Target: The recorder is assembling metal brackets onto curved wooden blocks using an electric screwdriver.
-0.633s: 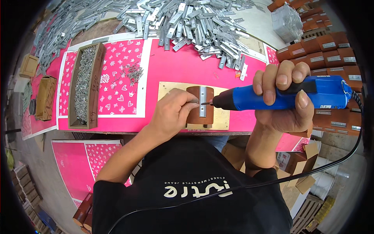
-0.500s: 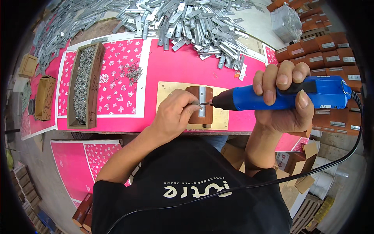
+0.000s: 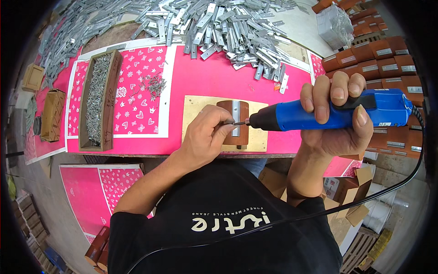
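In my right hand (image 3: 340,107) is a blue electric screwdriver (image 3: 296,112) with a black nose, held level and pointing left. Its thin bit reaches the pinched thumb and forefinger of my left hand (image 3: 207,132). A small screw, mostly hidden by those fingertips, sits at the bit's end. Just beneath lies a silver metal strip (image 3: 236,108) with holes, set upright along a brown curved block (image 3: 244,134). The block rests on a tan board (image 3: 258,132), and my left hand covers part of the board's left side.
A long wooden box of screws (image 3: 96,100) stands left, with a loose screw pile (image 3: 155,85) beside it. Metal strips (image 3: 223,29) heap along the table's far side. Finished-looking brown blocks (image 3: 390,68) stack at right. The screwdriver's black cord (image 3: 356,203) crosses my front.
The screwdriver and my right hand have shifted slightly right. My left fingertips stay pinched near the bit, over the metal strip.
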Demonstrator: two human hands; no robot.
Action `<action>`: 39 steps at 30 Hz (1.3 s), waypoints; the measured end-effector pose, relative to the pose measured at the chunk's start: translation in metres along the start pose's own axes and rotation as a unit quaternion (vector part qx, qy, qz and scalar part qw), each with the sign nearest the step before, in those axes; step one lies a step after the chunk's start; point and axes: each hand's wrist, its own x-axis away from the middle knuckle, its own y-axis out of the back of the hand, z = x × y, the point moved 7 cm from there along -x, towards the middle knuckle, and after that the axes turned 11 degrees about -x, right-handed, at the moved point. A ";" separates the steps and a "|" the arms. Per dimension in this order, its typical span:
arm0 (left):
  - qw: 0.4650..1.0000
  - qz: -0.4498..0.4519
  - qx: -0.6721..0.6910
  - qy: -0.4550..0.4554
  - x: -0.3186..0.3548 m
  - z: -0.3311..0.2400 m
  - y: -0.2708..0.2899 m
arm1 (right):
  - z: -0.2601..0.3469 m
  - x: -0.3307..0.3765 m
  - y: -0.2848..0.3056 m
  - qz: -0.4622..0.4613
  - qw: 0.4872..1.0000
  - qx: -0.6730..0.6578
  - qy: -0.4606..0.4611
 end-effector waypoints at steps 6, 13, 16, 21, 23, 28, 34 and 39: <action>1.000 0.004 0.020 0.013 0.003 0.002 0.000 | -0.004 0.000 0.000 -0.003 1.000 0.008 -0.004; 1.000 -0.014 0.017 -0.002 0.005 -0.001 0.000 | -0.010 -0.001 -0.009 -0.023 0.997 0.068 -0.031; 0.994 -0.031 -0.079 -0.075 0.003 -0.008 0.001 | -0.020 0.000 -0.019 0.000 0.993 0.111 -0.047; 0.994 -0.048 -0.080 -0.048 0.006 -0.008 -0.005 | -0.032 0.003 -0.029 -0.010 0.975 0.200 -0.100; 0.994 -0.052 -0.091 -0.044 0.009 -0.004 -0.007 | -0.037 0.004 -0.033 -0.006 0.971 0.217 -0.104; 0.991 -0.055 -0.114 -0.047 0.013 0.004 -0.013 | -0.051 0.006 -0.038 0.000 0.956 0.267 -0.118; 0.993 -0.053 -0.098 -0.046 0.013 0.004 -0.012 | -0.057 0.003 -0.041 0.000 0.954 0.273 -0.128; 0.992 -0.056 -0.101 -0.048 0.014 0.006 -0.015 | -0.061 0.003 -0.041 0.005 0.947 0.298 -0.124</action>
